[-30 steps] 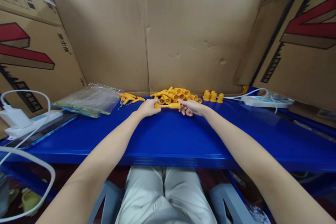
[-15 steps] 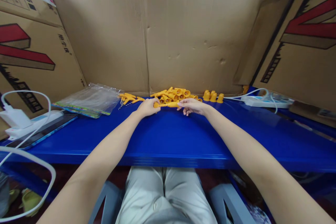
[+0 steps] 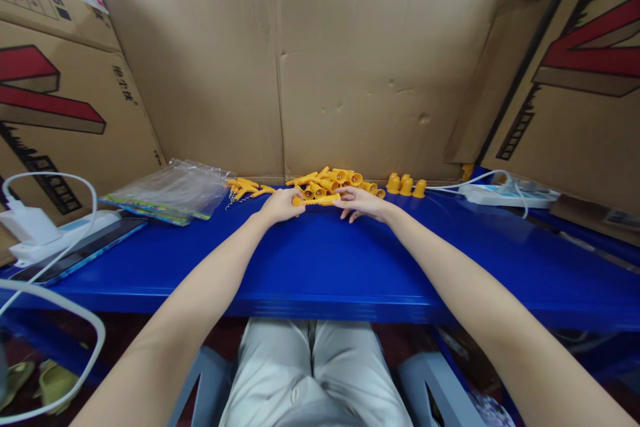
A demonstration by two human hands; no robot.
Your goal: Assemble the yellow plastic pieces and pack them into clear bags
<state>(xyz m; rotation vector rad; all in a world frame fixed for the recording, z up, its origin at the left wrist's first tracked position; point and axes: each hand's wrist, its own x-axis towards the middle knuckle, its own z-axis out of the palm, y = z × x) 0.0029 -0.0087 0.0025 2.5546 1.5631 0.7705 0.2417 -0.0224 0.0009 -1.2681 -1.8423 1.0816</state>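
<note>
Bench: blue, with a bare stretch in front of both hands
Yellow pile: at the back, against the cardboard, just beyond the held piece
Left hand: closed round the left end of the yellow piece
Right hand: thumb and fingertips pinched at the right end, other fingers loosely curled; grip force cannot be told
Yellow piece: level between the hands, above the bench; judged best handled with left steady, right light, both ends in line, narrow middle unbent
Caps: upright group, right of pile
</note>
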